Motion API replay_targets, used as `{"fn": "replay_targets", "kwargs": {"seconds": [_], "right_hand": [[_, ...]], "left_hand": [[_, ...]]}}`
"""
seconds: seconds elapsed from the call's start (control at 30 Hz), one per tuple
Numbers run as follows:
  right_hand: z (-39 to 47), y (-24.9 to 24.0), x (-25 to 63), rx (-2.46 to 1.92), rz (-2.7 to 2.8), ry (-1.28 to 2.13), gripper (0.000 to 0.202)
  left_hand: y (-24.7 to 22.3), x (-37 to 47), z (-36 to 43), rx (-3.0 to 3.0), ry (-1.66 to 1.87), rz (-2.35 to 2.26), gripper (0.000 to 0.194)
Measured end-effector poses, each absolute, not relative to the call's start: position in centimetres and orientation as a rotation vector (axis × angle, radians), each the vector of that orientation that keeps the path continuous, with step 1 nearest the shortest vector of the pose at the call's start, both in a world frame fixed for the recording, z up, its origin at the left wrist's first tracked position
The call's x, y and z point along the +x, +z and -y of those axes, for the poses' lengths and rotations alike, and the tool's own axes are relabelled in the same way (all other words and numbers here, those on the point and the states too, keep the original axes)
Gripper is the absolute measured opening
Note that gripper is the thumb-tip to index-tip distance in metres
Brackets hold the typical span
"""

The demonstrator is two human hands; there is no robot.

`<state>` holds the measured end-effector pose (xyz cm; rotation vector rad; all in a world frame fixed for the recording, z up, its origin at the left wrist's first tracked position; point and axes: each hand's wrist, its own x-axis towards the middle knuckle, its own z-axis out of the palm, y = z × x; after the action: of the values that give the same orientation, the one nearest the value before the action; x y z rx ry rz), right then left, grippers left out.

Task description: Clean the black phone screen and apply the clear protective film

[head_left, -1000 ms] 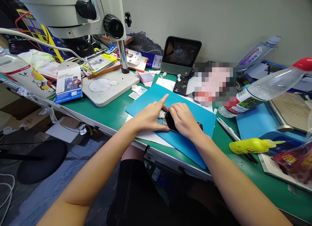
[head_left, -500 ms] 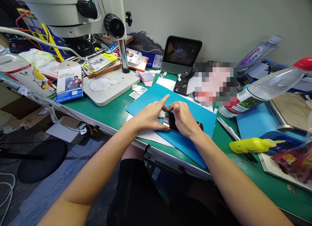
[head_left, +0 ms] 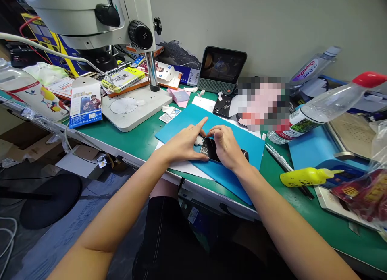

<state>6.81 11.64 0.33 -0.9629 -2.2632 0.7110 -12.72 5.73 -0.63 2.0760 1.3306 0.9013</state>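
A dark smartphone [head_left: 212, 150] lies on the blue mat [head_left: 236, 131], its left end reflecting light. My left hand [head_left: 185, 144] frames that end, thumb at the near edge and other fingers by the far edge, with the index finger raised. Curled over the phone's middle is my right hand [head_left: 227, 146], its fingertips close to the far edge. Whatever sits between those fingers, if anything, is hidden. A crumpled white scrap [head_left: 198, 140] shows just past the phone, between my hands.
A microscope [head_left: 139, 34] stands at left, near a hanging-tab package [head_left: 86, 102]. Behind the mat are a smart display [head_left: 223, 70] and another dark phone [head_left: 223, 106]. On the right are a red-capped bottle [head_left: 323, 108], a yellow squeeze bottle [head_left: 302, 177] and pens [head_left: 279, 157].
The camera view has shifted slightly, moving the right-hand items a little left in the picture. Both hands keep nearly the same pose at the phone.
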Motion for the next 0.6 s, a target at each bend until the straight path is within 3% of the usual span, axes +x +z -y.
{"fn": "replay_targets", "kwargs": {"seconds": [0.4, 0.6], "right_hand": [[-11.68, 0.34, 6.79, -0.977, 2.302, 0.694, 0.085], [-11.49, 0.52, 6.74, -0.983, 2.316, 0.707, 0.086]], "left_hand": [[-0.67, -12.73, -5.72, 2.062, 0.881, -1.351, 0.129], [-0.3, -12.63, -5.68, 2.053, 0.841, -1.38, 0.118]]}}
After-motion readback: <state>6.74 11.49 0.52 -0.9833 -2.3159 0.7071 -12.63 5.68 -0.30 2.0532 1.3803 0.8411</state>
